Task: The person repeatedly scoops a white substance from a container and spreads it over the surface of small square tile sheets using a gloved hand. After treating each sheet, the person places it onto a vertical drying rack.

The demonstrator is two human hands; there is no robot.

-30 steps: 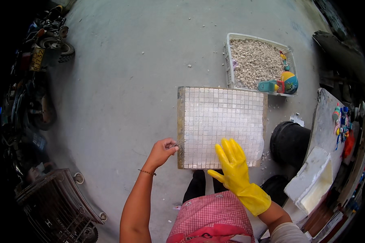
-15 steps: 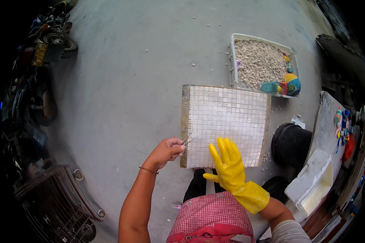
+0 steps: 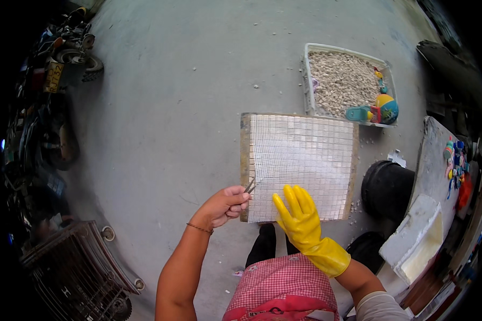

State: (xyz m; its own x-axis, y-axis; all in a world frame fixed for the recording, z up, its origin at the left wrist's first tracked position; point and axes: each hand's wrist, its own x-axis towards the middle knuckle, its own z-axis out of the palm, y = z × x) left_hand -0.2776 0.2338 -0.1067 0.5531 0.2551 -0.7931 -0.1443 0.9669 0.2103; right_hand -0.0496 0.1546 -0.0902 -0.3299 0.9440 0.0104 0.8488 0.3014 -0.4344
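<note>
A board (image 3: 245, 139) with a worn brown rim lies in front of me, covered with rows of small pale tiles under a white mesh sheet (image 3: 294, 155). Between the thumb and fingers of my bare left hand (image 3: 227, 206) is a pair of metal tweezers (image 3: 250, 185). Their tips reach over the mesh's left edge, where a strip of tiles shows uncovered. My right hand (image 3: 301, 219), in a yellow rubber glove, rests with fingers stretched out at the near part of the mesh. Whether it presses down, I cannot tell.
Beyond the board's far right corner stands a white crate (image 3: 307, 80) of small stone-like pieces, with a toy ball (image 3: 386, 109) inside. At right are a black bucket (image 3: 386, 190) and a foam box (image 3: 412, 238). Motorbikes (image 3: 59, 112) line the left side.
My left hand and the tweezers have shifted slightly right and down along the mesh edge. The gloved right hand has moved a little left, its fingers still stretched out.
</note>
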